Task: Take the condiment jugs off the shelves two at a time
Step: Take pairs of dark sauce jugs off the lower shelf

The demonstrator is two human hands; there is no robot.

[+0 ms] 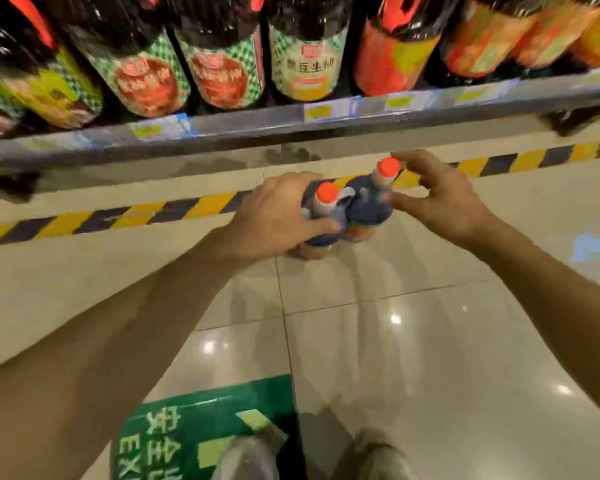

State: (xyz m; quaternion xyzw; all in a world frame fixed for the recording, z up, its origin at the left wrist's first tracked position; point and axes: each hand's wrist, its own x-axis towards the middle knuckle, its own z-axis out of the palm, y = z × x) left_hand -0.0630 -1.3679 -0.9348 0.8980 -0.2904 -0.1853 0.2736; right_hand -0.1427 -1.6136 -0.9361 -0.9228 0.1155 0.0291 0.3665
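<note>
Currently, the left hand (pixel 274 216) forms a closed grip around the left jug (pixel 321 216), fingers curled over its dark shoulder and thumb on the near side. The right hand (pixel 440 199) has its grip apart: fingers spread and relaxed, thumb tip just beside the neck of the right jug (pixel 369 206); contact cannot be confirmed because of blur. Both jugs stand upright, touching each other, each with an orange-red cap, positioned above the tiled floor (pixel 413 341) and near of the shelf edge (pixel 291 123). A yellow-and-black hazard stripe (pixel 118 220) runs across the floor behind the jugs. Farther out, the shelf carries a row of large dark bottles (pixel 305 46) with red, green and yellow labels. At the near edge, a green floor sign (pixel 187 438) and two shoes (pixel 378 459) are visible.
</note>
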